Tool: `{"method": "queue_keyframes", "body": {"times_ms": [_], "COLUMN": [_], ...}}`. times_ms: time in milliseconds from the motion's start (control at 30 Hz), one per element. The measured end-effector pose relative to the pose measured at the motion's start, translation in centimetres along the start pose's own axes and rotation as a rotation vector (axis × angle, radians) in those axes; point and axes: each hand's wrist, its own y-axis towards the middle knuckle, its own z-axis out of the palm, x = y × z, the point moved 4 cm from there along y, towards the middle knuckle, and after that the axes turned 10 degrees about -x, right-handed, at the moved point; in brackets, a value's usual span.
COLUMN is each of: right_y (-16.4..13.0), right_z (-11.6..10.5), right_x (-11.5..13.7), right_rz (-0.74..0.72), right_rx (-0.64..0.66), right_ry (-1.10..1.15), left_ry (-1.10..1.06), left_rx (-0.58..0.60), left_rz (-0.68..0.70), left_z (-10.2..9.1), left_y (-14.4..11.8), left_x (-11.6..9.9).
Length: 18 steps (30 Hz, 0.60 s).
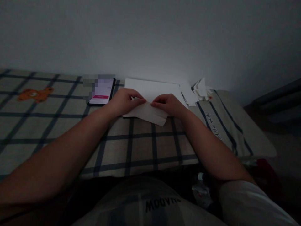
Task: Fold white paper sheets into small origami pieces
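Between my hands is a loose piece of white paper [151, 116], its lower corner hanging over the checked cloth. My left hand [125, 99] pinches its upper edge between thumb and fingers. Close by on the other side, my right hand [168, 103] pinches the same edge, the fingertips of both hands a small gap apart. Beneath and behind them lies a white paper pad [152, 87], partly covered by my hands. Torn or cut paper pieces [188, 94] rest at the pad's right end.
A phone [101, 92] with a lit screen lies left of the pad. Folded paper scraps [201, 88] stand at the right. The checked cloth [141, 147] bears an orange bear figure [35, 94]. A wall [141, 37] rises behind. Below the edge is a clear plastic bottle [201, 190].
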Motion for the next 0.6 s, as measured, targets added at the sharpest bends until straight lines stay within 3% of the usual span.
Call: {"method": "queue_keyframes", "body": {"times_ms": [133, 233, 400, 500, 600], "right_y": [0.2, 0.4, 0.3, 0.0, -0.4], "right_z": [-0.9, -1.4, -0.9, -0.3, 0.1], "right_x": [-0.3, -0.4, -0.6, -0.3, 0.3], "right_rz": [0.038, 0.036, -0.02, -0.101, -0.15], "right_rx": [0.009, -0.001, 0.009, 0.026, 0.012], "right_ry": [-0.046, -0.114, -0.184, -0.183, -0.172], "left_ry": [0.016, 0.164, 0.545, 0.58, 0.625], "left_rx": [-0.022, -0.021, 0.022, 0.023, 0.11], "left_rz": [-0.011, 0.036, 0.276, 0.347, 0.392], "left_z": [-0.3, -0.4, -0.1, 0.5, 1.5], "left_y": [0.2, 0.3, -0.6, -1.3, -1.9], "left_x": [1.0, 1.3, -0.8, -2.3, -3.2]}}
